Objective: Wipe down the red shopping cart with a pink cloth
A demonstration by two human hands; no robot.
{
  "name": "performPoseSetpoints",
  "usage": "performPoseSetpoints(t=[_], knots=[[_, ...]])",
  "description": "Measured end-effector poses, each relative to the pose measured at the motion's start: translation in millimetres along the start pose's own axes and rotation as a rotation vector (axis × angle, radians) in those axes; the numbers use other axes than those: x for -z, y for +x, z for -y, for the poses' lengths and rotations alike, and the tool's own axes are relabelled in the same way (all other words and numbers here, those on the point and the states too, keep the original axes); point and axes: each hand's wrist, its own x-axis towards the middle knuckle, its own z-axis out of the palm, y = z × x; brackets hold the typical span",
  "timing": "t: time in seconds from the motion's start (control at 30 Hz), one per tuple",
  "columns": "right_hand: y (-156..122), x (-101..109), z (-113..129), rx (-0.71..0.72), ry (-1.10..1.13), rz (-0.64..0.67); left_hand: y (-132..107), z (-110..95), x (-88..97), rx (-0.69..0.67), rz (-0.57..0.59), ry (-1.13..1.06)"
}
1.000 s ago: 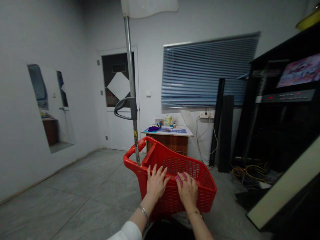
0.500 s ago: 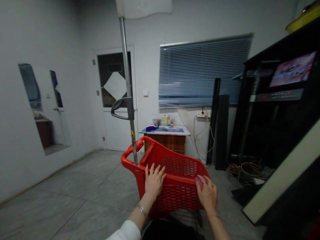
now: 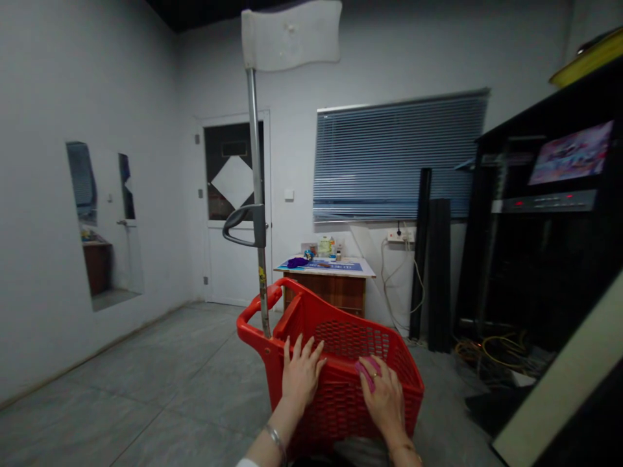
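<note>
A red plastic shopping cart (image 3: pixel 341 405) stands in front of me, with slotted basket walls and a looped handle on its left. My left hand (image 3: pixel 300 373) rests on the near rim, fingers spread and apart. Further right along the same rim, my right hand (image 3: pixel 384 392) is closed over a pink cloth (image 3: pixel 368 375) and presses it on the edge; part of the cloth is hidden under the fingers. From the handle end rises a metal pole (image 3: pixel 255 136) with a grey hand loop (image 3: pixel 246 226) and a white flag-shaped panel (image 3: pixel 294 35) on top.
Behind the cart is a small table (image 3: pixel 321 288) bearing a purple cloth (image 3: pixel 298 263) and several bottles. On the right stand a dark rack (image 3: pixel 535 259) with a lit screen, cables on the floor, and a leaning pale board (image 3: pixel 559 376). A mirror (image 3: pixel 109 253) hangs left.
My right hand has slid the pink cloth leftward along the near rim, away from the right corner. My left hand keeps its place on the rim. The view has tilted up slightly.
</note>
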Motion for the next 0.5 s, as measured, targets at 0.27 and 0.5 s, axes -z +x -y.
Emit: performPoseSetpoints(t=[0.27, 0.5], knots=[[-17, 22, -90, -0.126, -0.032, -0.103, 1, -1, 2.2, 0.005, 0.01, -0.021], [-6, 3, 6, -0.08, -0.065, -0.123, 2, -4, 8.1, 0.005, -0.001, -0.04]])
